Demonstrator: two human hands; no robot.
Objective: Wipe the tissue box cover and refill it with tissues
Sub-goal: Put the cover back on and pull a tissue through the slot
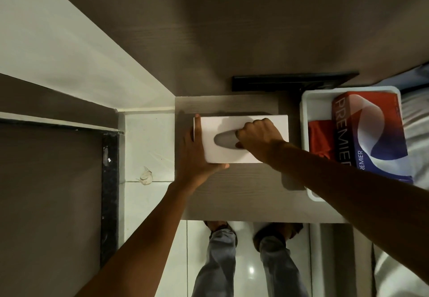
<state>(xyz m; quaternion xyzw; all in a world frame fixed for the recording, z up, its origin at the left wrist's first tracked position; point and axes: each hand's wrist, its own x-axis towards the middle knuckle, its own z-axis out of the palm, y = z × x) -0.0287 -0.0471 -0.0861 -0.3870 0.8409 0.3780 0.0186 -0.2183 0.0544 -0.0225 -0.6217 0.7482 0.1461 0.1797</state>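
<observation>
A white tissue box cover (232,152) with an oval slot lies on a small wooden table (232,192). My left hand (197,157) grips its left end, with the index finger along the left edge and the thumb under the near edge. My right hand (257,134) rests on top, its fingers curled into the slot's right end. I see no tissue in the slot. A red, white and blue Premier tissue pack (371,134) stands in a white bin (306,110) to the right, beside a red cloth (321,136).
A black strip (290,81) lies at the back of the table against the wooden wall. White floor tiles and a dark door frame (109,192) are on the left. My legs and feet (246,250) stand below the table's near edge. White bedding (415,134) lies at far right.
</observation>
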